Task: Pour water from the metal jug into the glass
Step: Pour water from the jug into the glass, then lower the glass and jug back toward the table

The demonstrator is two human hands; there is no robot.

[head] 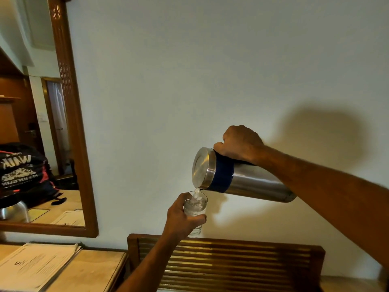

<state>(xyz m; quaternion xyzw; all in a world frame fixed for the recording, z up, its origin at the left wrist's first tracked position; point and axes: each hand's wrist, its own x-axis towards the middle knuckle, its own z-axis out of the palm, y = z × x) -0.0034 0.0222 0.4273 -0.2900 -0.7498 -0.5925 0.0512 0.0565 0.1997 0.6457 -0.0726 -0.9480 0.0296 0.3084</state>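
The glass (195, 211) is held up in the air, just below centre of view, about 6 o'clock from the middle. Water already sits high in it, prob. past two-thirds, w/ bubbles at the top. A thin stream (196, 192) drops from the jug's lip into the mouth of the glass, landing near the far rim.

The left hand (182, 218) is wrapped round the glass, fingers closed across its front, thumb side hidden behind. At 1 o'clock from the glass, the jug (242, 178) lies tipped nearly flat, lid end toward 9 o'clock, blue band just behind the steel lid. The right hand (240, 144) is clenched on the handle at the top of the jug; the handle itself is mostly covered.

Doing it well: glass looks close to full, so ease the jug back toward upright soon, slowly, so the stream thins instead of slopping. Keep the glass level and its rim right under the lip; stream is near the edge, so shift the glass a touch toward 12 o'clock.

Hard to make out: exact water level (fingers cover the mid part), the glass base, how much is left in the jug. Below, at 6 o'clock, a slatted wood rack (231, 262); papers (37, 264) on the table (92, 268) at 8 o'clock, cut off by the frame. Mirror (42, 123) at 9 o'clock.
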